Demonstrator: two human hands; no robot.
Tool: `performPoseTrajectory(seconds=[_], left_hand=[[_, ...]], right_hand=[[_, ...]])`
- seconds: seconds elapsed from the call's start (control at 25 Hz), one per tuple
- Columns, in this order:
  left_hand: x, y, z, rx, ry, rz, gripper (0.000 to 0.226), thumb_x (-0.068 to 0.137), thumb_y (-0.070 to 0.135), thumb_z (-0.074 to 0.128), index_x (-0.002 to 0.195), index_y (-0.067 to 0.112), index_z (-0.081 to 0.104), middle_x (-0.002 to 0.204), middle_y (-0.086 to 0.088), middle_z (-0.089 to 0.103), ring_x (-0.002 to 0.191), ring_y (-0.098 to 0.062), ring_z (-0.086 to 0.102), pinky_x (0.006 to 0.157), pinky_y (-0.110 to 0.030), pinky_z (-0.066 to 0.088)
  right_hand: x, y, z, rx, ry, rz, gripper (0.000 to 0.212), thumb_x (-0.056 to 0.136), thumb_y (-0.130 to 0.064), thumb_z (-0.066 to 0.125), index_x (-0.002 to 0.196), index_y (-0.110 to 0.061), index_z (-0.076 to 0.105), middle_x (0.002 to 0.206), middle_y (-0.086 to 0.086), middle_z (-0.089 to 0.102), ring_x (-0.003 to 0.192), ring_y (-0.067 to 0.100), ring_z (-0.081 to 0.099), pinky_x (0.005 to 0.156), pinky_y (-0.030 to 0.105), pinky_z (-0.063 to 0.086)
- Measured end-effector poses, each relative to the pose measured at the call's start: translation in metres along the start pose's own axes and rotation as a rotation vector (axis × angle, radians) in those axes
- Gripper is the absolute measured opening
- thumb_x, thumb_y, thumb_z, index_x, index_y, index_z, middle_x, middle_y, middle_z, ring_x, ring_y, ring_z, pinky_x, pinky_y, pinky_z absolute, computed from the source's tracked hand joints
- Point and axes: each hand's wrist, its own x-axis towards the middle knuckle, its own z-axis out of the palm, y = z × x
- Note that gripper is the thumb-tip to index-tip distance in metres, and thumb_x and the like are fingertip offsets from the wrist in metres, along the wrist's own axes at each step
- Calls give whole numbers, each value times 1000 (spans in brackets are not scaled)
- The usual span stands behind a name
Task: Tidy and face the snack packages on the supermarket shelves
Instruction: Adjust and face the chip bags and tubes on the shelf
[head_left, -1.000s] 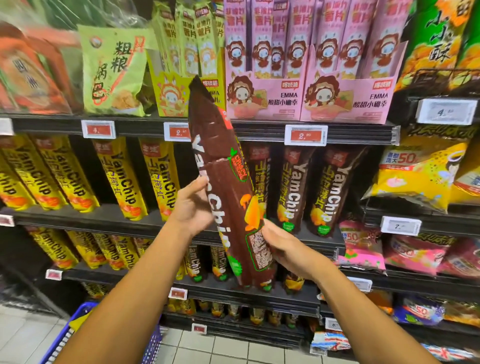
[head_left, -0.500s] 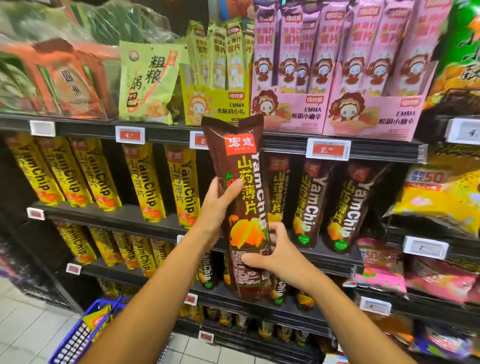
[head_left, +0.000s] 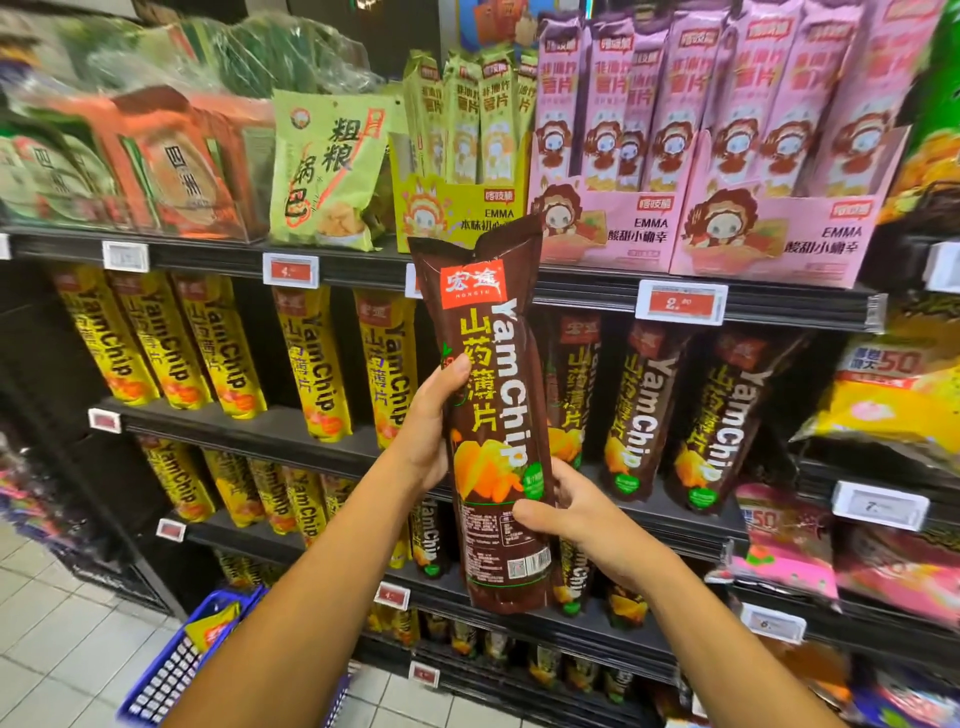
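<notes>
Before shelves: one brown YamChip pack (head_left: 498, 415) upright, left grip (head_left: 431, 431) and right grip (head_left: 576, 514) both clasping it.

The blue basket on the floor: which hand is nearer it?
Left. The left hand, gripping the brown chip bag, is on the blue basket side; the right hand grips farther right.

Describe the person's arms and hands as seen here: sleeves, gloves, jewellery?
Both forearms enter from the bottom edge bare, with no sleeve in view. The left hand and right hand wear no gloves; no rings, watch or wristband show on either. Nails look short and unpainted where visible.
</notes>
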Motion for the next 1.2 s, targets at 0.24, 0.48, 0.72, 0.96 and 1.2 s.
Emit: performPoseTrajectory(seconds=[0.24, 0.48, 0.72, 0.96, 1.2], left_hand=[[-7, -2, -9, 13, -29, -79, 65, 71, 47, 74, 124, 12, 60, 111, -10, 73, 99, -23, 72, 78, -35, 58], [-21, -25, -41, 4, -22, -324, 62, 76, 46, 76, 126, 12, 61, 121, -14, 70, 106, -26, 70, 80, -38, 58], [-17, -45, -58, 94, 113, -564, 71, 78, 62, 66, 126, 10, 60, 113, -16, 73, 99, -29, 72, 74, -40, 60], [-6, -51, -52, 24, 121, -645, 63, 84, 61, 63, 115, 6, 65, 97, -19, 75, 80, -30, 75, 61, -39, 60], [2, -51, -50, 27, 122, -662, 69, 81, 63, 65, 121, 6, 63, 97, -19, 75, 80, -31, 75, 60, -39, 60]], right_hand=[[-4, 1, 5, -1, -93, 61, 103, 59, -55, 90, 144, -27, 39, 138, -2, 62, 127, 16, 59, 109, 43, 45], [-8, 15, 13, -25, -356, 199, 80, 68, -58, 84, 136, -36, 47, 134, -4, 65, 125, 19, 61, 109, 50, 45], [2, 28, 20, 346, -280, 426, 94, 63, -67, 83, 134, -13, 53, 131, 12, 66, 124, 28, 62, 111, 54, 42], [12, 22, 20, 365, -230, 459, 83, 75, -72, 71, 136, -18, 55, 133, 15, 65, 126, 34, 60, 114, 60, 35], [12, 20, 18, 362, -187, 420, 83, 74, -72, 71, 135, -19, 54, 131, 13, 66, 123, 32, 63, 112, 61, 37]])
